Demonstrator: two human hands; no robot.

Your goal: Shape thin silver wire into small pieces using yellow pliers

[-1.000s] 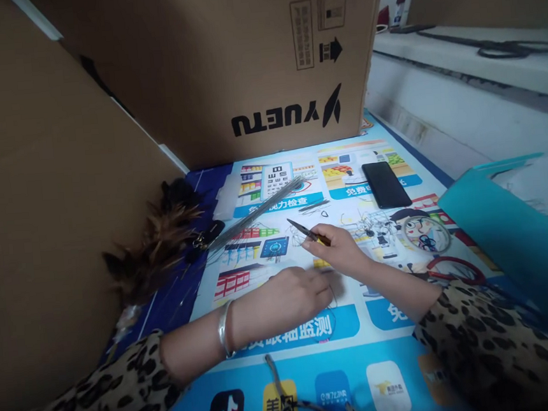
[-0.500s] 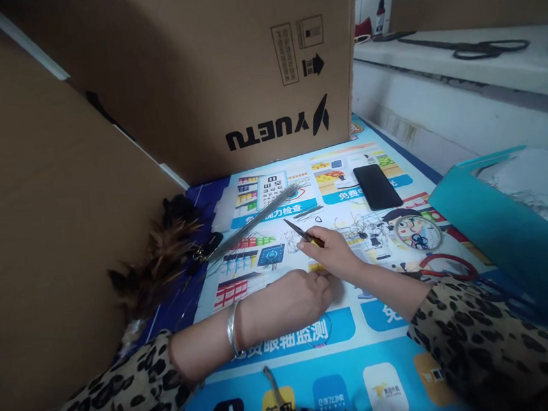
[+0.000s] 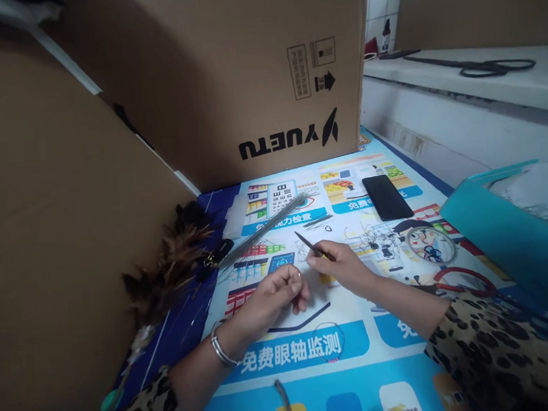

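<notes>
- Left hand (image 3: 282, 294) has rolled over, knuckles no longer up, fingers curled; can't tell if they're pinching anything!
- Right hand (image 3: 344, 264) still grips the pointed tool (image 3: 308, 243) above the worktop (image 3: 345, 308).

The bare left hand (image 3: 282, 293) is holding its fingers curled; the bare right hand (image 3: 342, 265) is forming a closed grip.

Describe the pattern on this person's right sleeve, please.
The right sleeve has dark, leopard-like spots on a tan ground; the head view shows it best.
</notes>
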